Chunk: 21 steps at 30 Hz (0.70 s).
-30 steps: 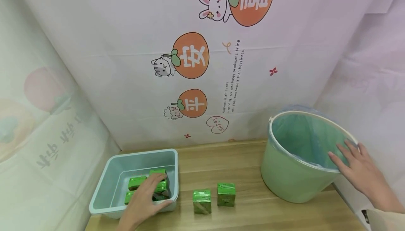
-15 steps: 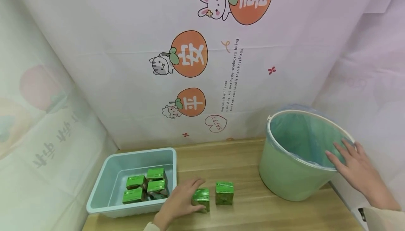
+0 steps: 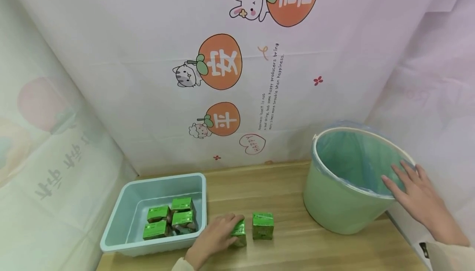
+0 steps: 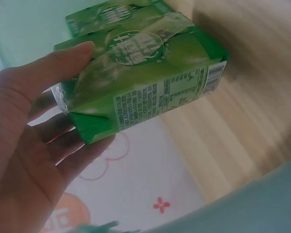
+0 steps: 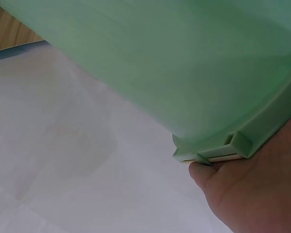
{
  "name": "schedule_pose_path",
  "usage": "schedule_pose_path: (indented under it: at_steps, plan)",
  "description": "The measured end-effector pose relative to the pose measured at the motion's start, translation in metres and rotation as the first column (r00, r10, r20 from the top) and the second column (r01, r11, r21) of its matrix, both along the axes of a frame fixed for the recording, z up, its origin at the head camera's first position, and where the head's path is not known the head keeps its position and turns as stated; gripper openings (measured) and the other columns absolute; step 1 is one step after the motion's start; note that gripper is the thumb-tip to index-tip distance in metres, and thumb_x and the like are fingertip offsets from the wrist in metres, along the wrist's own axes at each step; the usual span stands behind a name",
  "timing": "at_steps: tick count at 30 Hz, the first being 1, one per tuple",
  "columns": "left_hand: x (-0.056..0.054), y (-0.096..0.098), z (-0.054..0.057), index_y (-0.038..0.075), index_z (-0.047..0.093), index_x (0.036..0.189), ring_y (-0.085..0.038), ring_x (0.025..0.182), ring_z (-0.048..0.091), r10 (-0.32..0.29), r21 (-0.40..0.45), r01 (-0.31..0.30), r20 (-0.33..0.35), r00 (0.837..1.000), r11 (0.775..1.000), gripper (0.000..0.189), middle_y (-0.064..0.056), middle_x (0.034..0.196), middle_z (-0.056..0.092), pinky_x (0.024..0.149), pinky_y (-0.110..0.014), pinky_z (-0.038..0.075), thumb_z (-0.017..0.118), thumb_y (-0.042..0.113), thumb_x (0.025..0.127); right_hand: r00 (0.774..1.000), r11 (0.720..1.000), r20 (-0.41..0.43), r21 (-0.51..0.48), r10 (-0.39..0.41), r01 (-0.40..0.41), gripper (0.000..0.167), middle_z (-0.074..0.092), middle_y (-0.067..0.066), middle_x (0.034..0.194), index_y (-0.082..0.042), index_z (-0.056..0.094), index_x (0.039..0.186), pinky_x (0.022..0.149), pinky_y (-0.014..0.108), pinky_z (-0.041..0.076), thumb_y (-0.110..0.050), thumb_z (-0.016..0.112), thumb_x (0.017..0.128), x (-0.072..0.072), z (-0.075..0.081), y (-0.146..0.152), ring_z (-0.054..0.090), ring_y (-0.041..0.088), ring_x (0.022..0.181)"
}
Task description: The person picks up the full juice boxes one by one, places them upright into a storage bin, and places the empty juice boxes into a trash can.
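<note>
My left hand (image 3: pixel 215 234) holds a small green drink carton (image 3: pixel 239 234) standing on the table. In the left wrist view, the thumb lies on one side of this carton (image 4: pixel 150 73) and the fingers on the other; a wrapped straw runs along its face. Close to its right stands a second green carton (image 3: pixel 262 226). On the right, my right hand (image 3: pixel 423 199) rests with spread fingers on the rim of a pale green bin (image 3: pixel 345 209). In the right wrist view the palm (image 5: pixel 266 184) lies against the rim, with much of the hand out of frame.
A light blue plastic tub (image 3: pixel 203 205) at the left contains several matching green cartons (image 3: pixel 156 229). A clear liner (image 3: pixel 343 151) covers the bin's inside. Behind the wooden table (image 3: pixel 256 184) hangs a white printed cloth (image 3: pixel 148 97), with more cloth on both sides.
My left hand has moved right from above the tub to the nearer standing carton and taken hold of it. The right hand stays on the bin's rim. The view has shifted slightly.
</note>
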State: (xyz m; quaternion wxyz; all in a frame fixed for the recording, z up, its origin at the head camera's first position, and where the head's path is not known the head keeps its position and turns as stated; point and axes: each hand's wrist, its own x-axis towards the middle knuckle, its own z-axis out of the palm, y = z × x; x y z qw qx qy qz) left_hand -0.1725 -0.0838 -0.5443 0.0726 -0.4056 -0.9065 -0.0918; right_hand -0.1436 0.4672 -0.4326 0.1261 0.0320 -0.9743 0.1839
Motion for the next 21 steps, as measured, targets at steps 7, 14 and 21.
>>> schedule_pose_path:
  at_steps: [7, 14, 21]
  plan:
    - [0.000, 0.002, 0.025, 0.008, 0.058, 0.129, -0.009, 0.084, 0.064, 0.011, 0.073, -0.010, -0.004, 1.000, 0.997, 0.056, 0.001, 0.103, 0.069, 0.067, -0.021, 0.056, 0.090, 0.028, 0.087, 1.000, 1.000, 0.012, -0.002, 0.003, -0.003, 0.073, 0.009, 0.051, 0.159, 0.023, 0.024, 0.153, 0.119, 0.072, -0.016, -0.034, 0.044, 0.113, 0.000, 0.003, -0.001, -0.018, 0.064, 0.149]
    - [0.000, 0.011, 0.061, 0.007, 0.059, 0.130, -0.007, 0.080, 0.063, -0.013, 0.140, 0.015, -0.014, 1.000, 0.990, 0.052, 0.000, 0.103, 0.070, 0.067, -0.018, 0.055, 0.088, 0.025, 0.090, 1.000, 1.000, 0.003, -0.005, 0.007, -0.007, 0.073, 0.010, 0.052, 0.158, 0.023, 0.024, 0.153, 0.119, 0.071, -0.016, -0.034, 0.044, 0.113, 0.001, 0.003, -0.002, -0.016, 0.065, 0.149]
    - [-0.004, 0.026, 0.100, 0.007, 0.062, 0.132, -0.012, 0.091, 0.069, -0.044, 0.172, 0.061, -0.100, 0.994, 0.983, 0.053, -0.002, 0.112, 0.072, 0.076, -0.026, 0.060, 0.088, 0.026, 0.090, 1.000, 1.000, -0.014, -0.006, 0.006, -0.006, 0.073, 0.011, 0.051, 0.158, 0.023, 0.024, 0.154, 0.121, 0.067, -0.018, -0.034, 0.044, 0.113, 0.000, 0.002, -0.001, -0.017, 0.062, 0.151]
